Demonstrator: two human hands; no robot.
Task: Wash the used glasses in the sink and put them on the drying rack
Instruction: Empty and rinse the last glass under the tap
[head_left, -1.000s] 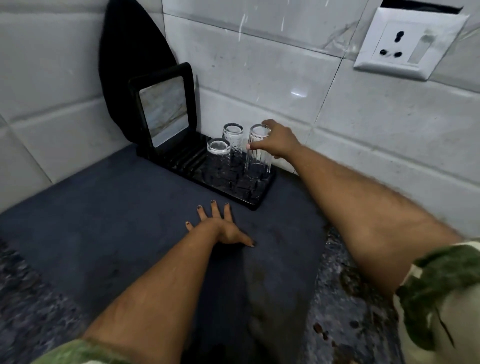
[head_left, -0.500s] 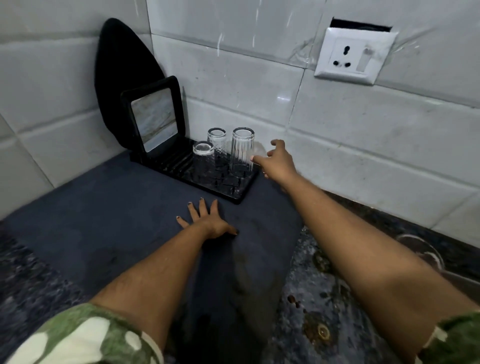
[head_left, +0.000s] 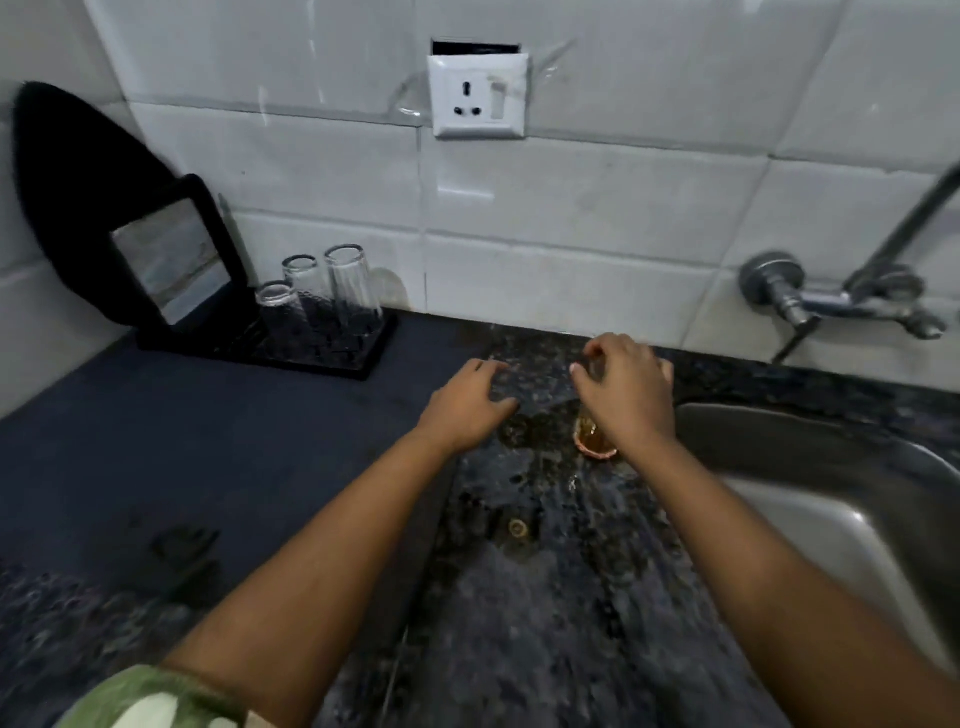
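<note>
Beside the sink (head_left: 810, 457), the right hand (head_left: 626, 397) curls over a used glass (head_left: 595, 441) with amber dregs on the counter (head_left: 545, 597); the left hand (head_left: 465, 405) rests spread flat. Three washed glasses (head_left: 317, 296) stand inverted on the drying rack (head_left: 358, 358). Next: lift it into the sink upright.

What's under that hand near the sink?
Under the right hand stands a used glass with brownish liquid at its bottom, on the speckled counter. The hand covers its top, so the rim stays unseen.

Wall socket (head_left: 479, 96), mirror (head_left: 171, 260), tap (head_left: 841, 299)
</note>
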